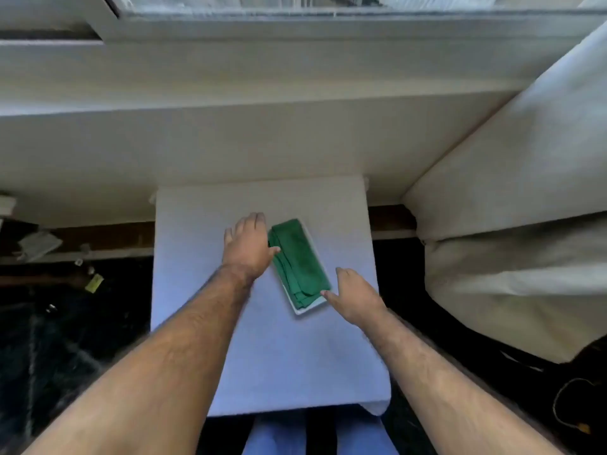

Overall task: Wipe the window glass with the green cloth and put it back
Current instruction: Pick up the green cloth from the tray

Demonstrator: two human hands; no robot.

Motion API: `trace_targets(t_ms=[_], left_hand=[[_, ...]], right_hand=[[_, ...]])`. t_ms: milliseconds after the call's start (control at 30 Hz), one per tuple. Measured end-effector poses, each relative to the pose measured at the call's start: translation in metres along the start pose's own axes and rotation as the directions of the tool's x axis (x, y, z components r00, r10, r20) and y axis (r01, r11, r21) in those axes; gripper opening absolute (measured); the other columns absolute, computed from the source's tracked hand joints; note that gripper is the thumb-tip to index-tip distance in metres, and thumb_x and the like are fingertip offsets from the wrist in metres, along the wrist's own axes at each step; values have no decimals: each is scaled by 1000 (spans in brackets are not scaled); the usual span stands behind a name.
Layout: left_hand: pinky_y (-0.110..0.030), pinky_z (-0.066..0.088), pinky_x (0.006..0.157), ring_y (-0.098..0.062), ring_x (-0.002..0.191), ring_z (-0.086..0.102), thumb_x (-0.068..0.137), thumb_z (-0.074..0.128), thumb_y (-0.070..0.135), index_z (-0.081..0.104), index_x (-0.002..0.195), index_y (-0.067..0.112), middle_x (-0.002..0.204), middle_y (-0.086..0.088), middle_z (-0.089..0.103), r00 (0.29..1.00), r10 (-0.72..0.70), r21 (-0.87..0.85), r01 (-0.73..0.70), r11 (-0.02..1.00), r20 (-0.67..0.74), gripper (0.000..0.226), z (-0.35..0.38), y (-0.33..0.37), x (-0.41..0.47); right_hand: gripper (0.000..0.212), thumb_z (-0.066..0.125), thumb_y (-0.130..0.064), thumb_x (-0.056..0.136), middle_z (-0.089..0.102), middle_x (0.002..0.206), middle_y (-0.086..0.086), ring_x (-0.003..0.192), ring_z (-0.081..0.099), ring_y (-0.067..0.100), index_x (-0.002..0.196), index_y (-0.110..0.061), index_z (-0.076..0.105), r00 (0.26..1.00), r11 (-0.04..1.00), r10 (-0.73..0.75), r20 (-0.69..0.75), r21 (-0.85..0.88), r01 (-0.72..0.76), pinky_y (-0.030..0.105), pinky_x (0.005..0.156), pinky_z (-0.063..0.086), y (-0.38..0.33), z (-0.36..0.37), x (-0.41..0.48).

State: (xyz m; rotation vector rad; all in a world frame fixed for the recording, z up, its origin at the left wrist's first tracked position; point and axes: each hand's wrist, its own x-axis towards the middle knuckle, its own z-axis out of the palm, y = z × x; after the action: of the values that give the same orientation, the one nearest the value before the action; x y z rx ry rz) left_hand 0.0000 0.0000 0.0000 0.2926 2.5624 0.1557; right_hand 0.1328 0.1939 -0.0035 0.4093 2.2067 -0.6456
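A folded green cloth (pixel 299 262) lies in a small white tray (pixel 303 311) on a white-covered table (pixel 262 349). My left hand (pixel 248 246) rests at the cloth's left edge, fingers spread, thumb touching the fabric. My right hand (pixel 353 297) hovers at the tray's near right corner, fingers apart, thumb tip at the cloth's near end. Neither hand has a grip on the cloth. The window glass (pixel 295 1) shows as a strip at the top above a white sill (pixel 262 60).
A pale curtain (pixel 512 192) hangs at the right and bunches beside the table. Dark floor with small clutter, including a yellow scrap (pixel 94 283), lies to the left. A dark object with a cord (pixel 571 405) sits at the lower right.
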Motion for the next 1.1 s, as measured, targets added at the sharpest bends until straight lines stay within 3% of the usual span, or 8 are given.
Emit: trace_targets(t_ms=[100, 233, 400, 500, 700, 867, 967, 1100], left_hand=[[-46, 26, 128, -33, 154, 28, 100, 68, 34, 23, 161, 2, 168, -16, 30, 999, -31, -92, 35, 995, 42, 82, 24, -4, 18], [-45, 36, 122, -34, 146, 38, 101, 65, 33, 32, 157, 1, 159, -17, 40, 996, -14, -133, 26, 991, 86, 73, 59, -5, 39], [-44, 47, 106, -32, 130, 46, 103, 61, 36, 46, 144, 3, 139, -16, 54, 999, -37, -127, 41, 991, 31, 56, 85, -5, 51], [-45, 51, 97, -31, 123, 51, 102, 61, 38, 50, 137, 5, 131, -15, 60, 997, -80, -130, 77, 988, -16, 50, 89, -2, 58], [-38, 49, 69, -27, 88, 57, 101, 64, 26, 48, 130, 8, 113, -17, 64, 981, -193, -234, 194, 953, 27, 38, 92, 6, 70], [-29, 48, 73, -19, 86, 58, 97, 69, 23, 64, 127, 11, 112, -6, 70, 963, -264, -419, 259, 870, 45, 33, 90, 6, 74], [-25, 48, 75, -16, 86, 61, 94, 69, 20, 70, 124, 12, 108, -2, 71, 963, -258, -499, 260, 827, 74, 31, 85, 5, 67], [-26, 55, 85, -16, 95, 67, 89, 72, 16, 71, 127, 12, 117, -4, 74, 960, -251, -661, 269, 701, 125, 38, 71, 9, 50]], right_hand=[[54, 56, -37, 108, 55, 148, 13, 137, 56, 31, 151, -6, 48, 999, 999, 41, 0, 34, -41, 41, 111, 49, 2, 26, 18], [36, 56, -31, 107, 70, 125, 13, 111, 68, 30, 131, -6, 66, 992, 992, 116, -57, 60, -113, 37, 85, 56, 7, 58, 51], [33, 61, -33, 107, 72, 115, 14, 98, 71, 30, 123, -5, 66, 958, 970, 228, -172, 128, -208, 32, 71, 52, 2, 69, 70], [29, 67, -30, 105, 73, 112, 12, 83, 60, 23, 120, -5, 65, 949, 966, 249, -193, 120, -229, 28, 61, 45, -2, 75, 78], [20, 64, -10, 105, 74, 114, 10, 81, 54, 17, 125, -5, 66, 949, 969, 244, -200, 82, -232, 26, 65, 43, -2, 84, 86], [24, 60, -5, 105, 74, 114, 9, 84, 57, 17, 127, -6, 69, 941, 952, 274, -199, 192, -237, 24, 61, 45, -2, 83, 85], [19, 65, -9, 97, 70, 108, 6, 84, 60, 17, 116, -9, 70, 927, 907, 325, -188, 340, -249, 21, 52, 39, -3, 77, 77], [15, 74, -19, 87, 60, 107, 2, 81, 55, 12, 96, -15, 63, 934, 821, 339, -116, 520, -233, 24, 56, 40, -4, 62, 64]])
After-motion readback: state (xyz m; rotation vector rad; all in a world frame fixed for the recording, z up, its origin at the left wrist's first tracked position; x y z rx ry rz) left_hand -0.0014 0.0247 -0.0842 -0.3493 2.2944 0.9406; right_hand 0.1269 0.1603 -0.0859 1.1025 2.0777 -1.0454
